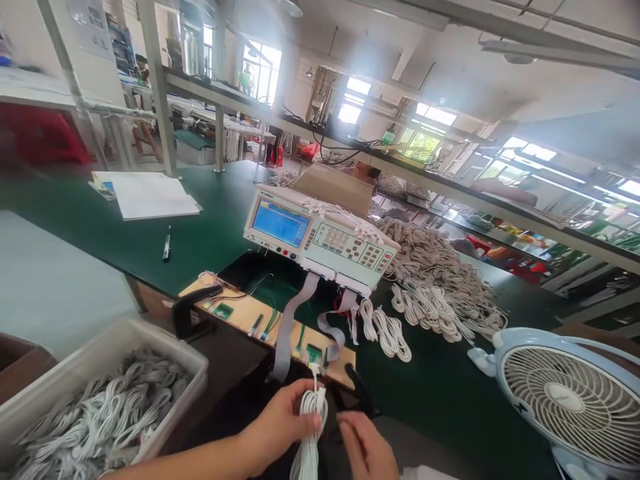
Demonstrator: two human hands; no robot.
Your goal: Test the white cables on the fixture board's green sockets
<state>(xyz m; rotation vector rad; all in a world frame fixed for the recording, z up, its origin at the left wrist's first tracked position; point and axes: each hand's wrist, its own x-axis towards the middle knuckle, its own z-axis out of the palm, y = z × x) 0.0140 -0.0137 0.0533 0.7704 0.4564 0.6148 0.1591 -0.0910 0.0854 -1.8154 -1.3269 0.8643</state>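
My left hand (283,420) is closed around a coiled white cable (309,433), thumb pressed across the loops. One white connector lies along the coil beside my fingers. Another cable end (315,369) points up and meets the small green circuit board (314,353) on the wooden strip (240,310); whether it is plugged in I cannot tell. Just right of the coil, my right hand (369,445) is apart from it, fingers loosely bent and nothing visible in them. Beyond stands a bench tester (320,240) with a lit blue screen, and grey ribbon cables (290,320) run from it to the strip.
A white bin (200,370) full of coiled cables stands at left. Cable bundles (387,333) and a large cable heap (430,260) lie right of the tester. A fan (565,393) stands at right. Papers (155,193) and a pen (167,243) lie on the green bench.
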